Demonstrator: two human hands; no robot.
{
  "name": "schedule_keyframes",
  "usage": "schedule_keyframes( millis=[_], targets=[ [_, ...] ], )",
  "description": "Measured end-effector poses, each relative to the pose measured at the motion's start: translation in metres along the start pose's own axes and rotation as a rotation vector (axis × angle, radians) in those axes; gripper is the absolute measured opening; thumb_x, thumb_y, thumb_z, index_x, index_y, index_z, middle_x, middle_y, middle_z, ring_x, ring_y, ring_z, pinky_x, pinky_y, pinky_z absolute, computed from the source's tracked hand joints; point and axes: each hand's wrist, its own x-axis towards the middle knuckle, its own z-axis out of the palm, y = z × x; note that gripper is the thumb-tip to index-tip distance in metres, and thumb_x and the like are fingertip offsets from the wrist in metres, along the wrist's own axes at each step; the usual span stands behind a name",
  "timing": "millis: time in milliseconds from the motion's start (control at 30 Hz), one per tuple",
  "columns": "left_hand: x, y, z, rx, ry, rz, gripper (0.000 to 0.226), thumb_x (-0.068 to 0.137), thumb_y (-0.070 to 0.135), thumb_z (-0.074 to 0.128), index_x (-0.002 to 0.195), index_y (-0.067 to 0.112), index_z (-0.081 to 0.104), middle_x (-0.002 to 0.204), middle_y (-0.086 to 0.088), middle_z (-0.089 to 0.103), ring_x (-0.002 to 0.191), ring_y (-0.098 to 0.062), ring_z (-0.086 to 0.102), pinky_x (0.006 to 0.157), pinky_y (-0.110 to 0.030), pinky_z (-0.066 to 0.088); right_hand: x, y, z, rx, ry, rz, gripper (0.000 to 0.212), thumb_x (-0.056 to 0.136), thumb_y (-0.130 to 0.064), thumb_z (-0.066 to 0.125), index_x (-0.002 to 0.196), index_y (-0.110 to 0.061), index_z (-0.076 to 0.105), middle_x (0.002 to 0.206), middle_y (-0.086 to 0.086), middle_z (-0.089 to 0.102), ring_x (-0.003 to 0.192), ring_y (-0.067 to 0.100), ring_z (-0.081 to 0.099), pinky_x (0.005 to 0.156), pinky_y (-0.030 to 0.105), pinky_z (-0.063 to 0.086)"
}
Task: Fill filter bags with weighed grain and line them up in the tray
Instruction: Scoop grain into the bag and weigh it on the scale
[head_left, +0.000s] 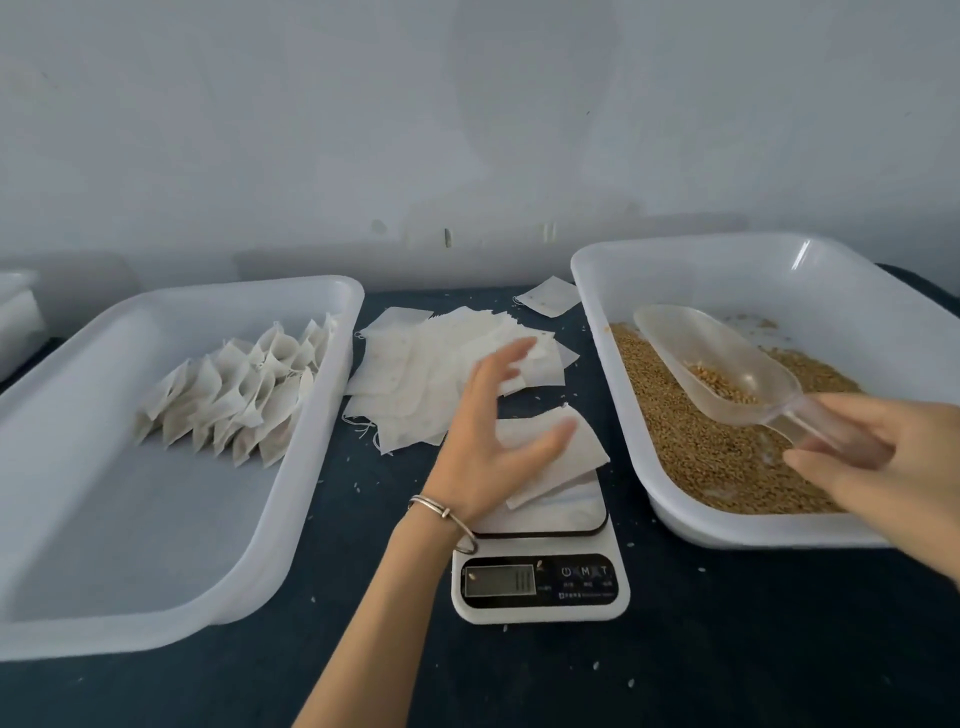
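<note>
One scale (540, 587) sits at the bench's (727, 649) near middle, with one bag (571, 462) lying on its platform. The left hand (493, 441), fingers spread and relaxed, hovers over that bag; whether it touches is unclear. The right hand (878, 457) grips the handle of one clear scoop (722, 358), which carries a little grain (691, 441), over the right tray (675, 270). Two trays: the left tray (156, 613) holds a row of filled bags (234, 400), too overlapped to count. Loose empty bags (426, 374) pile behind the scale.

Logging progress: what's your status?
Left hand open over bag on scale. Right hand holds scoop, little grain. Nothing blocking.
</note>
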Motion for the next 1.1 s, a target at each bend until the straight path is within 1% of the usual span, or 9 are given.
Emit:
schedule_keyframes(
  millis=[167,267,567,633,733,833,900,1000,1100],
  targets=[
    [-0.009,0.004,-0.025,-0.215,0.5,0.024,0.028,0.084,0.037,0.053,0.106,0.019,0.056,0.108,0.009,0.062,0.106,-0.009,0.059,0.086,-0.02,0.048,0.001,0.009,0.002,0.036,0.016,0.023,0.042,0.069,-0.039,0.066,0.091,-0.07,0.051,0.079,-0.032,0.065,0.072,0.011,0.064,0.071,0.044,0.055],
    [-0.014,0.001,-0.039,-0.253,0.653,0.0,0.016,0.084,0.036,0.049,0.093,0.025,0.056,0.096,0.012,0.062,0.098,-0.013,0.06,0.084,-0.028,0.049,0.004,0.02,0.007,0.053,0.011,0.024,0.037,0.065,-0.046,0.064,0.094,-0.067,0.052,0.082,-0.031,0.065,0.076,0.012,0.065,0.072,0.047,0.055],
    [-0.019,-0.005,-0.045,-0.216,0.678,-0.028,0.015,0.084,0.036,0.048,0.088,0.025,0.056,0.087,0.017,0.063,0.089,-0.008,0.059,0.081,-0.033,0.049,0.007,0.024,0.012,0.042,-0.004,0.017,0.035,0.068,-0.041,0.065,0.096,-0.061,0.056,0.082,-0.025,0.068,0.077,0.013,0.066,0.071,0.046,0.055],
    [-0.019,-0.006,-0.043,-0.209,0.67,-0.037,0.016,0.083,0.037,0.047,0.088,0.026,0.057,0.087,0.017,0.064,0.091,-0.008,0.06,0.08,-0.03,0.05,0.007,0.025,0.01,0.024,-0.016,0.018,0.036,0.07,-0.039,0.066,0.098,-0.06,0.056,0.081,-0.024,0.068,0.076,0.014,0.066,0.062,0.036,0.055],
    [-0.019,-0.005,-0.041,-0.21,0.661,-0.032,0.013,0.084,0.033,0.048,0.087,0.025,0.057,0.086,0.016,0.064,0.089,-0.006,0.06,0.077,-0.021,0.049,0.007,0.028,0.009,0.001,-0.035,0.021,0.036,0.07,-0.04,0.066,0.1,-0.057,0.057,0.08,-0.023,0.068,0.073,0.014,0.066,0.056,0.035,0.053],
    [-0.016,-0.003,-0.038,-0.145,0.611,-0.009,0.011,0.087,0.019,0.048,0.086,0.025,0.058,0.083,0.016,0.062,0.082,-0.003,0.059,0.07,-0.014,0.047,0.006,0.029,0.008,-0.016,-0.051,0.031,0.035,0.072,-0.037,0.068,0.101,-0.055,0.058,0.079,-0.021,0.069,0.073,0.015,0.066,0.055,0.036,0.053],
    [-0.008,0.0,-0.032,-0.008,0.48,0.032,0.019,0.088,0.012,0.048,0.087,0.027,0.059,0.082,0.014,0.061,0.076,-0.001,0.057,0.066,-0.011,0.043,0.006,0.03,0.006,-0.017,-0.056,0.037,0.038,0.071,-0.037,0.069,0.1,-0.059,0.056,0.082,-0.023,0.068,0.075,0.014,0.066,0.059,0.032,0.051],
    [0.013,0.008,-0.009,0.259,0.119,0.127,0.025,0.091,0.004,0.048,0.1,0.02,0.065,0.083,0.004,0.053,0.067,-0.005,0.046,0.064,-0.012,0.037,0.004,0.023,0.004,-0.029,-0.042,0.022,0.04,0.071,-0.037,0.068,0.096,-0.064,0.054,0.083,-0.028,0.066,0.076,0.012,0.065,0.058,0.034,0.052],
    [0.034,0.012,0.02,0.596,-0.229,0.175,0.029,0.096,0.015,0.042,0.112,0.025,0.064,0.085,0.004,0.043,0.078,-0.012,0.044,0.067,-0.026,0.036,0.0,0.009,0.002,-0.051,-0.022,0.012,0.047,0.069,-0.035,0.068,0.086,-0.074,0.047,0.078,-0.035,0.063,0.073,0.006,0.062,0.065,0.036,0.052]
  ],
)
